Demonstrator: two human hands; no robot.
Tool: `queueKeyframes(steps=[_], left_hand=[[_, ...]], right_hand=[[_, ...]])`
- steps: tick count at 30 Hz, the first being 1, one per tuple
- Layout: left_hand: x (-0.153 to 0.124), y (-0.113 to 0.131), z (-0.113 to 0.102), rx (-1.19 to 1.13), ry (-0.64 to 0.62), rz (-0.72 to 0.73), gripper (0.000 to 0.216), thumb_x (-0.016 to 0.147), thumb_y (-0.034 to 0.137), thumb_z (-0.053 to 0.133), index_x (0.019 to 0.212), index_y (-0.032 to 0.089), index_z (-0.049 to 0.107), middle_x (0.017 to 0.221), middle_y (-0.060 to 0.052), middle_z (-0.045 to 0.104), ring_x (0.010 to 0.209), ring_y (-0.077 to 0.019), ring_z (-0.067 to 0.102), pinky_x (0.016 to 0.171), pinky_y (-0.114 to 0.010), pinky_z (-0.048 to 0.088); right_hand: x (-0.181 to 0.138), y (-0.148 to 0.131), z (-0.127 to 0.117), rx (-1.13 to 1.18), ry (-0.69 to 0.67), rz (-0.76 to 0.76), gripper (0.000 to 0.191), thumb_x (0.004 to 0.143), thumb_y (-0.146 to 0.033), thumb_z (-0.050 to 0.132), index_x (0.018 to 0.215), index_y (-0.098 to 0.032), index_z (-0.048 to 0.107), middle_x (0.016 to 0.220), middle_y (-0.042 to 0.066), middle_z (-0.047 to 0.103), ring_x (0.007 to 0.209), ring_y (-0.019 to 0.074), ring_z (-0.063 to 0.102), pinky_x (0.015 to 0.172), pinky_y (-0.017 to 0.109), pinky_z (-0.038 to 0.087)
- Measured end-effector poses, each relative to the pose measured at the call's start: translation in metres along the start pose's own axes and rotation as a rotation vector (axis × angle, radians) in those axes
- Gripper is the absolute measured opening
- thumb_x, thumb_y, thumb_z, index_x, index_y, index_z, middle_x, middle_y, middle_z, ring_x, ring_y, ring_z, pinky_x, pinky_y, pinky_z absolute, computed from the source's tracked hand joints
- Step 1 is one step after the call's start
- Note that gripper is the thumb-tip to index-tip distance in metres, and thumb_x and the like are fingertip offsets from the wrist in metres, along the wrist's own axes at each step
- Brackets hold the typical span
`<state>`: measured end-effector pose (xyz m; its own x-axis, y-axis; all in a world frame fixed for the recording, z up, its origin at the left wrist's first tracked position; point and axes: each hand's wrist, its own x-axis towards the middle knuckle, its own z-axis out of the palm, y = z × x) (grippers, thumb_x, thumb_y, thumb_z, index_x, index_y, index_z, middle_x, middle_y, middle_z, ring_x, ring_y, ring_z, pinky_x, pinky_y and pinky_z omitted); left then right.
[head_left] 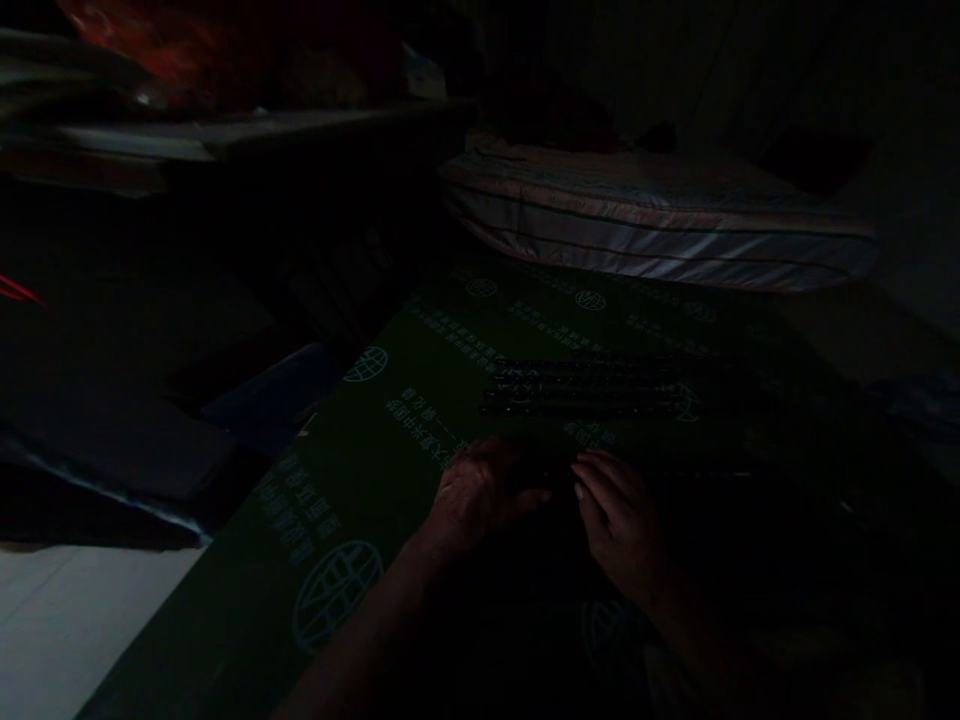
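Observation:
The view is very dark. My left hand (484, 490) rests low over the green printed board (420, 380), its fingers curled over a thin dark strip (705, 474) and its thumb pointing right. A short gap separates it from my right hand (616, 515), whose fingers are bent together on the same strip. The strip runs on to the right past that hand; its part under my fingers is hard to make out. Just beyond my hands, several similar dark strips (577, 409) with small pale specks lie side by side across the board.
A mattress with a striped cover (675, 230) lies along the board's far edge. At the upper left stands a cluttered table (217, 140) with an orange-red plastic bag (187, 60) on it. Below it is a dark blue thing (270, 395). Pale floor (82, 610) shows at the lower left.

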<state>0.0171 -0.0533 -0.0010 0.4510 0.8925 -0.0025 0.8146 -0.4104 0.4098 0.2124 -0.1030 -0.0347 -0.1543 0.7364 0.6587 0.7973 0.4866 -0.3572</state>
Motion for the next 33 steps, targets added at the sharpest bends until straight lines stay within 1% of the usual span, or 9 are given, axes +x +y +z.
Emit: queueKeyframes(steps=[3,9,12,16,19,24,28,33], left_hand=[[0.0002,0.0016,0.001,0.036,-0.003,-0.01,0.046,0.077,0.06,0.056,0.098,0.019,0.062,0.104,-0.008,0.063,0.097,-0.0255,0.058,0.085,-0.038,0.046],[0.0008,0.0024,-0.0014,0.073,-0.025,-0.042,0.041,0.078,0.056,0.056,0.095,0.02,0.062,0.101,-0.008,0.064,0.094,-0.0251,0.059,0.084,-0.038,0.046],[0.0008,0.0037,-0.002,0.074,-0.024,-0.046,0.039,0.079,0.054,0.055,0.098,0.021,0.062,0.104,-0.006,0.063,0.096,-0.0241,0.059,0.086,-0.037,0.046],[0.0009,0.0055,-0.0025,0.078,-0.017,-0.089,0.039,0.077,0.052,0.058,0.101,0.022,0.062,0.107,-0.006,0.064,0.099,-0.0242,0.059,0.087,-0.037,0.045],[0.0012,0.0069,-0.0047,0.073,-0.032,-0.082,0.037,0.078,0.05,0.058,0.101,0.022,0.063,0.108,-0.006,0.064,0.099,-0.0242,0.059,0.087,-0.038,0.045],[0.0018,0.0088,-0.0081,0.069,-0.07,-0.116,0.041,0.078,0.05,0.058,0.106,0.019,0.063,0.111,-0.008,0.063,0.102,-0.0262,0.058,0.089,-0.039,0.045],[0.0023,0.0067,-0.0061,0.062,-0.048,-0.097,0.037,0.078,0.048,0.059,0.104,0.021,0.063,0.109,-0.006,0.064,0.1,-0.0248,0.059,0.087,-0.037,0.046],[0.0014,0.003,-0.0034,0.04,-0.024,-0.086,0.039,0.077,0.051,0.059,0.102,0.021,0.063,0.106,-0.007,0.064,0.098,-0.0248,0.06,0.086,-0.038,0.046]], right_hand=[[-0.0001,-0.0007,0.0009,-0.006,-0.001,0.007,0.025,0.087,-0.011,0.048,0.107,-0.016,0.061,0.102,0.011,0.067,0.103,0.0237,0.059,0.087,0.043,0.052],[-0.0018,-0.0015,0.0032,0.007,-0.013,0.043,0.025,0.088,-0.014,0.047,0.107,-0.018,0.062,0.103,0.01,0.067,0.102,0.0232,0.06,0.086,0.043,0.052],[-0.0031,-0.0011,0.0044,0.006,-0.014,0.048,0.025,0.088,-0.015,0.047,0.108,-0.017,0.061,0.103,0.01,0.067,0.103,0.0242,0.059,0.086,0.044,0.052],[-0.0035,-0.0006,0.0054,0.022,-0.006,0.055,0.025,0.087,-0.014,0.047,0.107,-0.018,0.061,0.102,0.009,0.067,0.102,0.0238,0.06,0.085,0.044,0.052],[-0.0034,0.0001,0.0061,0.029,-0.011,0.048,0.025,0.087,-0.013,0.048,0.107,-0.018,0.061,0.102,0.009,0.067,0.102,0.024,0.059,0.085,0.044,0.052],[-0.0037,0.0002,0.0076,0.026,0.005,0.047,0.025,0.087,-0.013,0.049,0.109,-0.018,0.06,0.104,0.01,0.066,0.103,0.0244,0.059,0.085,0.044,0.052],[-0.0028,-0.0014,0.0073,0.019,0.006,0.036,0.024,0.087,-0.013,0.047,0.108,-0.016,0.06,0.103,0.01,0.066,0.101,0.0243,0.059,0.084,0.044,0.053],[-0.0016,-0.0018,0.0059,0.009,-0.006,0.038,0.024,0.087,-0.013,0.047,0.108,-0.016,0.06,0.102,0.01,0.066,0.101,0.0245,0.059,0.083,0.044,0.053]])
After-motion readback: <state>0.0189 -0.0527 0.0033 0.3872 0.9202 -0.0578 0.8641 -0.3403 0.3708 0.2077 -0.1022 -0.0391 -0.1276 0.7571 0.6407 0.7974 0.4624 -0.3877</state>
